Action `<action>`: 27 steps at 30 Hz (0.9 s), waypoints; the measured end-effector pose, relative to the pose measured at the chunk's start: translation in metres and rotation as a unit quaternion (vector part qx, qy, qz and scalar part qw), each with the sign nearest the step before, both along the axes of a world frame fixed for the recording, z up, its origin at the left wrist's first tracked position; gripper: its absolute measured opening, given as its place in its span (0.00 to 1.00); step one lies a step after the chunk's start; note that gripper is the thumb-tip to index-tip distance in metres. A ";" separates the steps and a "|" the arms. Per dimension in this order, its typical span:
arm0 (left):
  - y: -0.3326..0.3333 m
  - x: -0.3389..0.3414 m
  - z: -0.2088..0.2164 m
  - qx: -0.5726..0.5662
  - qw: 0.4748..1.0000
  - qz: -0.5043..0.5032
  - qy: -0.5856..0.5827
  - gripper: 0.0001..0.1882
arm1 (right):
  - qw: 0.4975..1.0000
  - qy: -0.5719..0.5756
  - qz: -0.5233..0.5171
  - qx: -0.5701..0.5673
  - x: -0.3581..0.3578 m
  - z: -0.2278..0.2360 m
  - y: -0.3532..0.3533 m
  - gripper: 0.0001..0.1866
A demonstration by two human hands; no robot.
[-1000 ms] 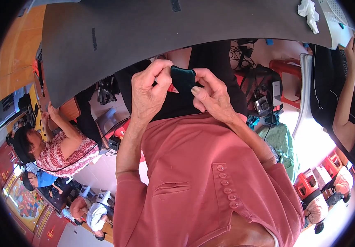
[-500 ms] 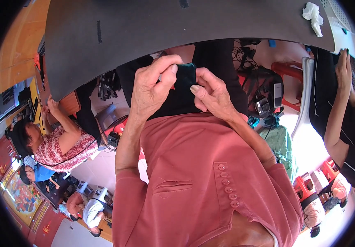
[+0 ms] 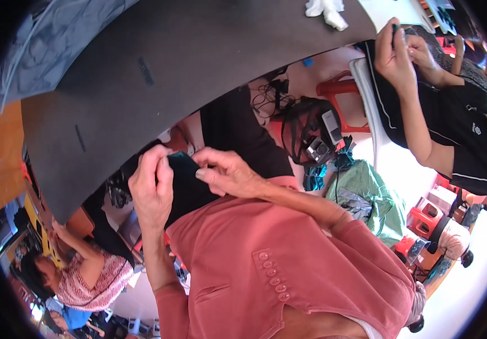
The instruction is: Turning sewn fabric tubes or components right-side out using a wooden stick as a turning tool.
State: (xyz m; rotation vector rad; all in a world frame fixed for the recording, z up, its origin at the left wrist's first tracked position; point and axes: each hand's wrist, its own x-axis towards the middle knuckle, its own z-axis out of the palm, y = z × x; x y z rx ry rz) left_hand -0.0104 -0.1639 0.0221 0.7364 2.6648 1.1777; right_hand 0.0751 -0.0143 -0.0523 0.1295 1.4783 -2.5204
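A small piece of dark green, slightly shiny cloth (image 3: pixel 182 165) is stretched between my two hands, over my lap in front of the table edge. My left hand (image 3: pixel 154 186) is closed, pinching the cloth's left edge between thumb and fingers. At the other side, the thumb and fingertips of my right hand (image 3: pixel 229 172) grip its right edge. The cloth's lower part merges with my dark trousers, so its full size is hard to make out.
Beyond my hands stretches a dark table (image 3: pixel 198 51) with crumpled white tissue (image 3: pixel 328 12). Right of my knees are a black bag (image 3: pixel 305 133), a red stool (image 3: pixel 339 93) and a green sack (image 3: pixel 370 189). Co-workers sit at both sides; the right one's hand (image 3: pixel 396 62) is raised near the table.
The whole view has turned, so table, hands and people appear shifted and tilted. Both hands keep their pinch on the green cloth. More of the right co-worker's hands shows now.
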 end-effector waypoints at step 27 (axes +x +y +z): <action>0.148 -0.030 0.067 0.094 0.937 -0.280 0.189 0.08 | 0.986 -0.079 -0.137 -0.059 0.008 -0.012 0.038 0.10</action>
